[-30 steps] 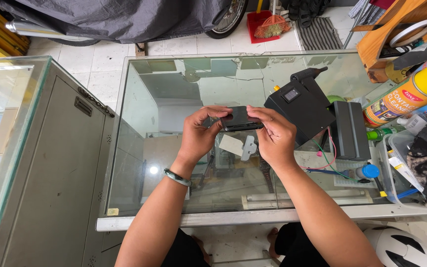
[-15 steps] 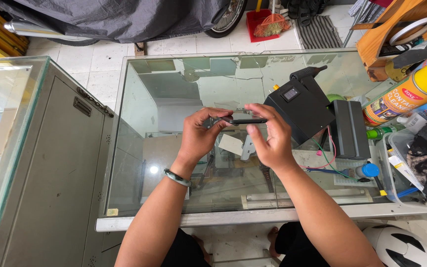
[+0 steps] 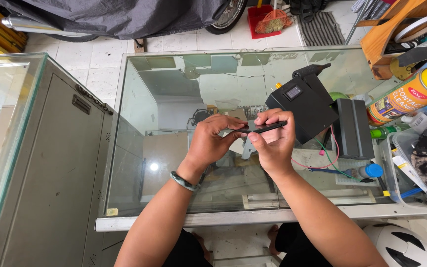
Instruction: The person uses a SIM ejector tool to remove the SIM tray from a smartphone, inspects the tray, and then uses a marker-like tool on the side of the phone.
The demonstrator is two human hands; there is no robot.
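While I lean over the glass worktop (image 3: pixel 139 163), my left hand (image 3: pixel 212 141) and right hand (image 3: pixel 273 141) both pinch a thin black phone (image 3: pixel 268 127) above its middle. Behind it, toward the far right corner, sits a black box (image 3: pixel 305 106).

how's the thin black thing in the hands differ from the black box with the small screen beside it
The thin black device is flat and slim, held edge-on above the glass counter between the left hand and right hand. The black box is bulky, rests on the counter untouched, and has a small screen on top. Both are black.
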